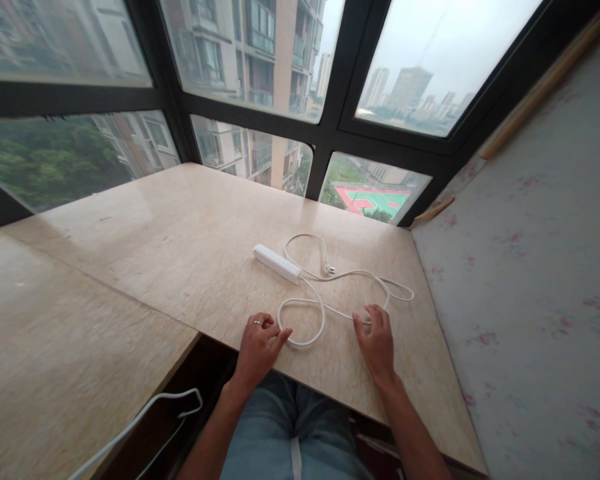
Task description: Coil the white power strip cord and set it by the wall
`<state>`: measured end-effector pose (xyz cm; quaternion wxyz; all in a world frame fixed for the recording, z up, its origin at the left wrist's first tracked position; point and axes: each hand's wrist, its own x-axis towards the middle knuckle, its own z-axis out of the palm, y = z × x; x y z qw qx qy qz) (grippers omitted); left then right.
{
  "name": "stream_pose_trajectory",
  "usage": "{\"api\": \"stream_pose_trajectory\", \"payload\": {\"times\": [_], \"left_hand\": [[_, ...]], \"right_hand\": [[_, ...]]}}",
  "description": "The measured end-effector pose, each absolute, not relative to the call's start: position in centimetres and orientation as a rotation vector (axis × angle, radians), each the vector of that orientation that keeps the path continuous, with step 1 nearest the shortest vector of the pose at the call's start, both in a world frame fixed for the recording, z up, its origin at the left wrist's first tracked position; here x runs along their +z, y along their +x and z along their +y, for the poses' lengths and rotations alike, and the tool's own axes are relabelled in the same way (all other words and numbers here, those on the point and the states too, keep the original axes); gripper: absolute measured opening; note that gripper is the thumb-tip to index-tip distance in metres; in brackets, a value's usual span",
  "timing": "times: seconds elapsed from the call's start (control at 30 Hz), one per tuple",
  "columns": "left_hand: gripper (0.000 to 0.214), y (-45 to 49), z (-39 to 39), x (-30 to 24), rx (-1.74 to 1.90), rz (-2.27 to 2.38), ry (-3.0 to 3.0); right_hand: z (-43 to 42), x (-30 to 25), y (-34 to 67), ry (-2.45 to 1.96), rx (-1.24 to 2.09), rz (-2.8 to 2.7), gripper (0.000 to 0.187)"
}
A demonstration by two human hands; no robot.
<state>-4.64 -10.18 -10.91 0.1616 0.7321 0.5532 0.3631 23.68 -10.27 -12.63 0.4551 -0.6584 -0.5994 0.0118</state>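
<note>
A white power strip (277, 263) lies slantwise on the stone-patterned surface, its long white cable (307, 344) spread in loose loops to its right and in front. The cable's plug (329, 269) rests just right of the strip, prongs showing. My left hand (261, 347), with a ring on one finger, is at the left side of the nearest loop. Its thumb and fingers are apart; whether they touch the cable I cannot tell. Over the cable's right stretch is my right hand (376, 340), fingers curved and thumb apart, with the cable passing between them.
The pale surface (180, 227) meets dark-framed windows (260, 120) at the back and a flowered wall (520, 300) on the right. Another white cable (150, 403) hangs by a dark gap at lower left. My legs (285, 433) are below the front edge.
</note>
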Motion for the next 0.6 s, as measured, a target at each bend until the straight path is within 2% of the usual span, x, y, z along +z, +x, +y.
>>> {"api": "stream_pose_trajectory", "payload": {"times": [0.27, 0.47, 0.6], "left_hand": [[0.018, -5.1, -7.7, -10.0, 1.192, 1.440, 2.165], [0.055, -3.7, -0.8, -7.9, 0.941, 1.457, 2.508], [0.060, -2.6, 2.9, -7.7, 0.653, 1.478, 2.630]], "right_hand": [[-10.8, -13.1, 27.1, -1.795, -0.180, -1.499, 0.020], [-10.9, -13.0, 26.8, -1.726, -0.292, -1.618, 0.022], [-11.0, -12.9, 26.3, -1.652, -0.277, -1.687, 0.021]]}}
